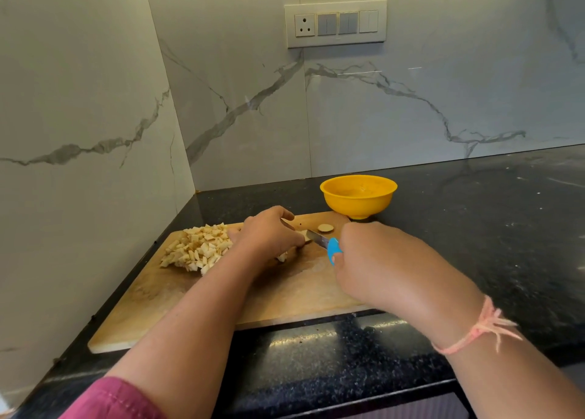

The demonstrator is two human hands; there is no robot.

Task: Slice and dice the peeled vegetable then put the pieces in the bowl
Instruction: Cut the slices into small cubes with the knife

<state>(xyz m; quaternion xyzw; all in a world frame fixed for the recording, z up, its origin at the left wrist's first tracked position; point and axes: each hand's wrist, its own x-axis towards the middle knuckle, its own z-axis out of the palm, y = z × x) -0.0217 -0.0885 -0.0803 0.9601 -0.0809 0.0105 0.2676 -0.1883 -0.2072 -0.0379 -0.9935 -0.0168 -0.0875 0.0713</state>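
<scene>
A heap of pale diced vegetable pieces (198, 245) lies on the left part of the wooden cutting board (285, 295). My left hand (269, 233) curls over the last pale piece of vegetable (306, 235) and holds it down on the board. My right hand (364, 260) grips a knife with a blue handle (332, 249); its blade (316, 238) meets that piece beside my left fingers. One round slice (325, 227) lies apart near the board's far edge. The yellow bowl (357, 198) stands just beyond the board, with no pieces visible in it.
The board lies on a black speckled countertop (474, 228) set in a corner of marble-patterned walls. A switch panel with a socket (335, 23) is on the back wall. The counter's front edge runs under my forearms.
</scene>
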